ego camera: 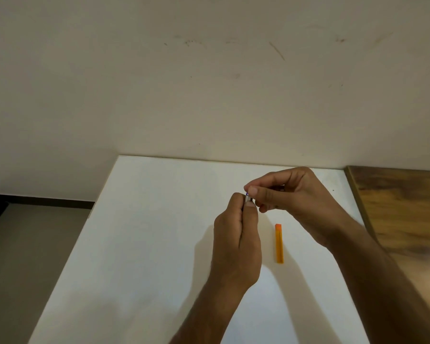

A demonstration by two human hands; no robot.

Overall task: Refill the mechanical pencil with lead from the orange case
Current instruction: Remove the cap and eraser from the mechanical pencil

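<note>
My left hand (237, 242) is closed around the mechanical pencil (247, 197), of which only the silver top end with a bit of blue shows above the fingers. Thumb and forefinger of my right hand (293, 199) pinch at that top end; whether they hold a cap or a lead I cannot tell. The orange lead case (279, 243) lies flat on the white table (144, 244), just right of my left hand and below my right hand. Neither hand touches it.
The white table ends at a cream wall behind. A brown wooden surface (402, 219) adjoins the table on the right. Grey floor (23, 256) lies beyond the table's left edge.
</note>
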